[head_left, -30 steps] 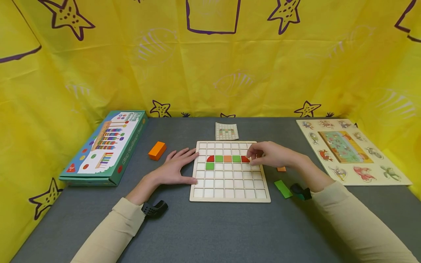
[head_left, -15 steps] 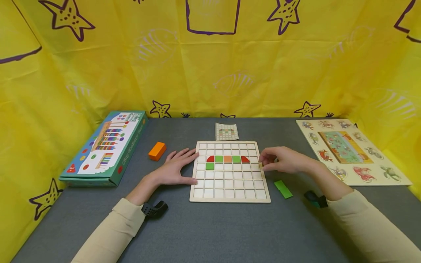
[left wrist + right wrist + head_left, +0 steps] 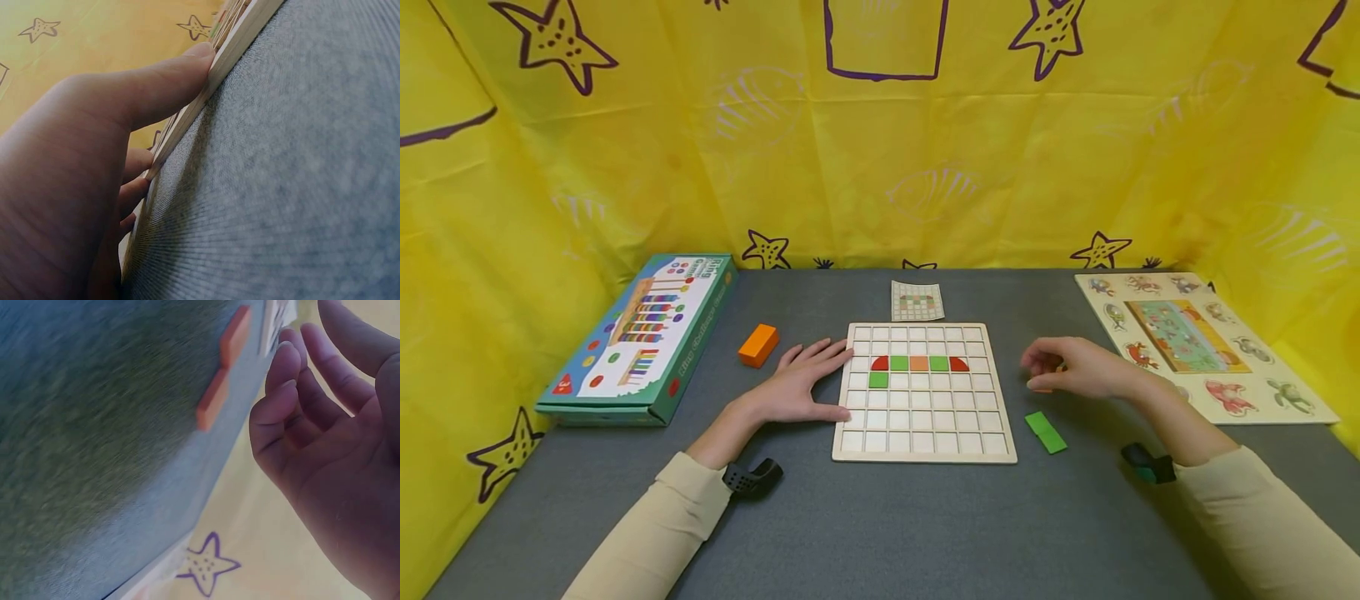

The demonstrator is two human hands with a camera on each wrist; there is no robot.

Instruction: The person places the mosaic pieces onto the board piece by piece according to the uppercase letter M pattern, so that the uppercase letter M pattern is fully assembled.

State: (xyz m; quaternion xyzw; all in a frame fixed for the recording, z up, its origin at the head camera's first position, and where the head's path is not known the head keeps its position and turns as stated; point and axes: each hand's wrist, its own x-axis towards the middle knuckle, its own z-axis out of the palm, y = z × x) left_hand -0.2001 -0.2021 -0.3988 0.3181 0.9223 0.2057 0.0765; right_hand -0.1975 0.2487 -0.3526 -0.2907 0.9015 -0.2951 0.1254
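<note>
A pale wooden grid board (image 3: pixel 925 457) lies mid-table. Across one row run a red quarter-round tile (image 3: pixel 880 363), green tiles, an orange tile (image 3: pixel 919 363) and another red tile (image 3: pixel 958 364); one green tile (image 3: pixel 878 379) sits in the row below. My left hand (image 3: pixel 797 383) rests with spread fingers on the board's left edge, its thumb (image 3: pixel 169 81) touching the rim. To the right of the board, my right hand (image 3: pixel 1075 367) hovers with loosely bent fingers and holds nothing. Two orange tiles (image 3: pixel 214 400) lie near it, mostly hidden by the hand in the head view.
Green tiles (image 3: pixel 1046 432) lie right of the board. A pattern card (image 3: pixel 917 301) is behind it. An orange block (image 3: pixel 758 345) and a game box (image 3: pixel 640 342) stand left; a sea-animal puzzle board (image 3: pixel 1195 346) lies right. A yellow cloth (image 3: pixel 880 167) hangs behind.
My right hand has let go of the red tile at the row's right end and moved right, off the board, to the orange tiles. The left hand has stayed put.
</note>
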